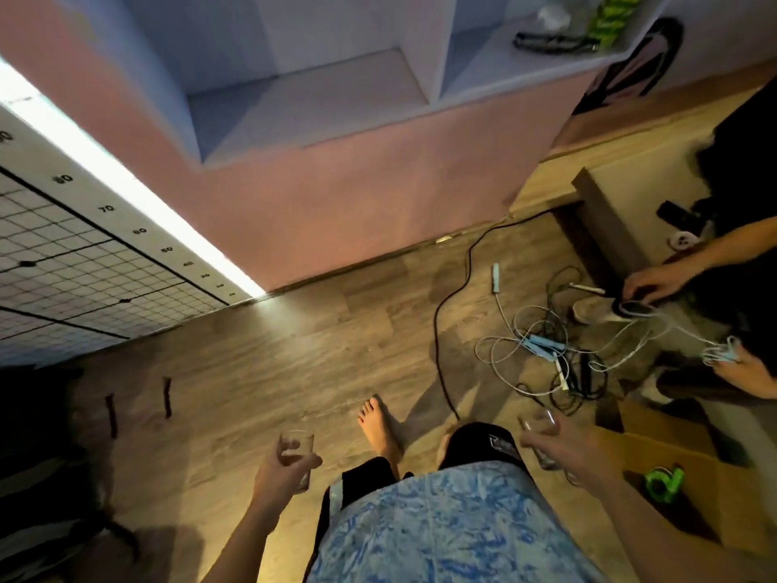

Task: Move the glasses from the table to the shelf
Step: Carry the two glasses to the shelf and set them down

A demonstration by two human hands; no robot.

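My left hand (282,469) grips a clear drinking glass (297,443) at waist height, low in the view. My right hand (561,450) grips a second clear glass (540,427), fingers curled round its side. Both glasses are upright above the wooden floor. The shelf (319,98), a white unit with open compartments, stands ahead at the top of the view, well beyond both hands. Its left compartment holds nothing; the right one holds dark and green items (559,40). The table is out of view.
A tangle of cables (542,351) and a black cord (441,326) lie on the floor ahead right. Another person's hands (656,284) work among the cables at the right. A cardboard box (681,469) sits by my right side. A gridded board (75,254) leans at left.
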